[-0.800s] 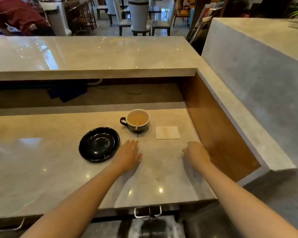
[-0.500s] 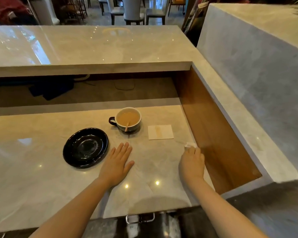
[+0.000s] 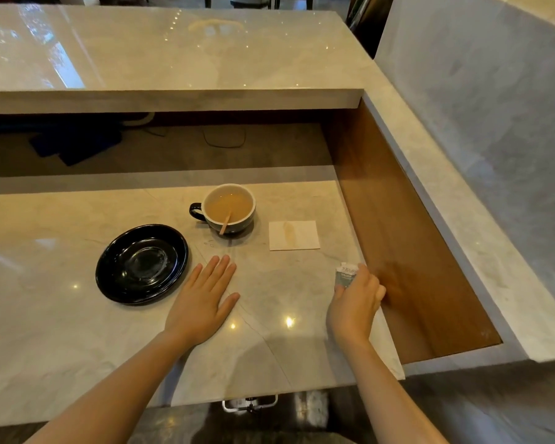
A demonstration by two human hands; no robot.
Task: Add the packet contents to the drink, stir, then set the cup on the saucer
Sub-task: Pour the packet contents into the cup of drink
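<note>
A dark cup (image 3: 229,209) with a pale inside holds a light brown drink, and a wooden stirrer (image 3: 225,223) leans on its near rim. Left of it and nearer to me lies an empty black saucer (image 3: 141,263). My left hand (image 3: 204,298) rests flat and open on the marble counter, between the saucer and the cup. My right hand (image 3: 354,302) is near the counter's right edge, its fingers pinched on a small white and grey packet (image 3: 346,274) that sticks up past the fingertips.
A white paper napkin (image 3: 294,235) with a faint brown stain lies right of the cup. The marble counter (image 3: 61,331) ends at a brown wooden side wall (image 3: 407,251) on the right. A raised marble shelf (image 3: 173,59) overhangs the back.
My right hand has lifted slightly and the packet now shows between its fingers. The view has tilted down and moved closer. My left hand stays flat.
</note>
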